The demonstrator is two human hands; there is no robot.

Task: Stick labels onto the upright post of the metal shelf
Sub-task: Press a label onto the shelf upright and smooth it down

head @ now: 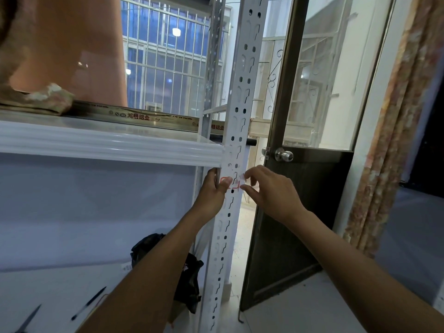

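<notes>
Both hands pinch a red-bordered white label [231, 183] (left hand [213, 188], right hand [269, 191]) against the perforated white metal post [236, 111].

upper shelf [108, 140] | cloth [45, 98], printed metal bar [144, 117] || lower shelf [48, 292] | pen [89, 304]

1. A dark door [288, 212] with a round metal knob [284, 155] stands open.
2. A barred window [165, 56] fills the background.
3. A black bag [187, 272] lies low, behind the arms.
4. Two pens [89, 304] lie on the lower surface.
5. A printed aluminium bar [134, 115] rests on the upper board.
</notes>
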